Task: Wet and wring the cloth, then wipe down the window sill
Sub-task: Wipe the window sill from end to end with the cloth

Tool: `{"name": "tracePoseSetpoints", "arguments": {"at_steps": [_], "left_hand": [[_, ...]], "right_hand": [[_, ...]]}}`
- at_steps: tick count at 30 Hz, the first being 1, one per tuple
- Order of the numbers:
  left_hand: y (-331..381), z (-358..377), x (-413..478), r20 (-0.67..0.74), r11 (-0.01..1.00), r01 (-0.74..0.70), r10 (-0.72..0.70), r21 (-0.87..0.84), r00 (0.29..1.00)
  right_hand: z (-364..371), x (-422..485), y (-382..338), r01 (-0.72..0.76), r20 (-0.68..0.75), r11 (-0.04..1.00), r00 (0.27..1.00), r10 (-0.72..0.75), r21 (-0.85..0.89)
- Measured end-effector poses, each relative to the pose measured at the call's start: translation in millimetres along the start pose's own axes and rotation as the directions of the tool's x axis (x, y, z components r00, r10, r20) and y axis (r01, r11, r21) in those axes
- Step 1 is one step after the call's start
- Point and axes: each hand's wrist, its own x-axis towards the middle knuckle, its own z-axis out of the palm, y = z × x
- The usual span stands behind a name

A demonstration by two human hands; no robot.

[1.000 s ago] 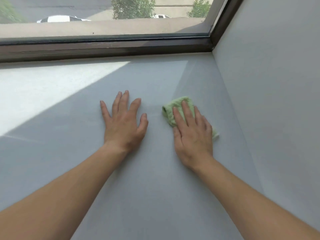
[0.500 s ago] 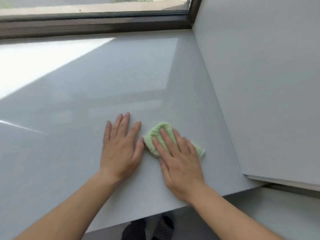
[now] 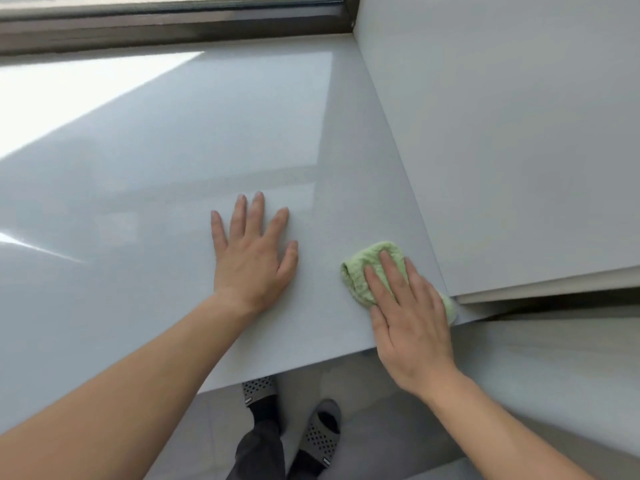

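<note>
— where the green cloth (image 3: 363,271) is pressed flat under the right hand (image 3: 408,306), how is its place on the window sill (image 3: 173,168) to be described?

— it is found at the sill's near right corner, just beside the side wall (image 3: 502,133) and close to the front edge. its far edge is bunched into a roll beyond the fingertips, and its long axis is judged to run from far-left to near-right, roughly along the hand.

— and the hands themselves?

— both are spread open, palms down. nothing is gripped by either: the cloth is only pinned beneath the right fingers (image 3: 388,268), while the left hand (image 3: 252,258) is laid bare on the sill, well to the left of the cloth, seemingly as a brace.

— which hand is nearer the work, then?

— the right, since the cloth is already covered by it. the unwiped stretch, it is judged, lies to the left and away toward the window frame (image 3: 173,29), so the cloth would be pushed from the corner in that direction, with the wall closing off any travel to the right.

— any risk?

— the cloth's near end is set at the sill's edge and could be dragged off it.
</note>
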Motion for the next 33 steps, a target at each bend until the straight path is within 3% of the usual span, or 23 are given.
{"name": "tracePoseSetpoints", "arguments": {"at_steps": [2,5,7,12,17,23,30,33], "left_hand": [[2.7,0.0,3.3,-0.021,1.000,0.024,-0.024,0.001,1.000],[2.2,-3.1,14.1,-0.065,0.999,0.021,-0.023,-0.028,0.998],[-2.1,-5.8,26.0,-0.102,0.998,0.000,-0.005,-0.055,0.995],[-15.1,-10.6,52.7,-0.110,0.993,-0.069,0.059,-0.098,0.992],[-27.0,-17.2,87.5,-0.100,0.987,-0.095,0.082,-0.129,0.992],[-41.2,-26.8,151.7,-0.065,0.993,-0.068,0.062,-0.096,0.996],[-75.4,-37.7,211.1,0.030,0.998,-0.012,0.011,0.058,0.999],[-79.0,-35.0,212.9,0.024,0.996,-0.026,0.024,0.081,0.999]], "right_hand": [[-6.7,28.3,8.2,-0.036,-0.020,0.999,0.999,0.035,-0.015],[-8.0,83.5,2.0,-0.238,-0.097,0.971,0.966,0.239,0.015],[-4.3,99.9,-13.8,-0.294,-0.132,0.956,0.948,0.290,-0.010],[-9.5,105.3,-3.2,-0.079,-0.009,0.993,0.997,0.078,-0.082],[-19.5,184.2,-4.4,-0.256,-0.113,0.966,0.962,0.250,-0.041],[-34.7,285.8,-11.1,-0.268,-0.090,0.963,0.960,0.266,-0.014],[-25.5,232.8,-29.4,-0.177,-0.079,0.984,0.981,0.176,-0.004],[-34.0,281.9,-25.7,-0.226,-0.096,0.974,0.970,0.223,-0.028]]}}
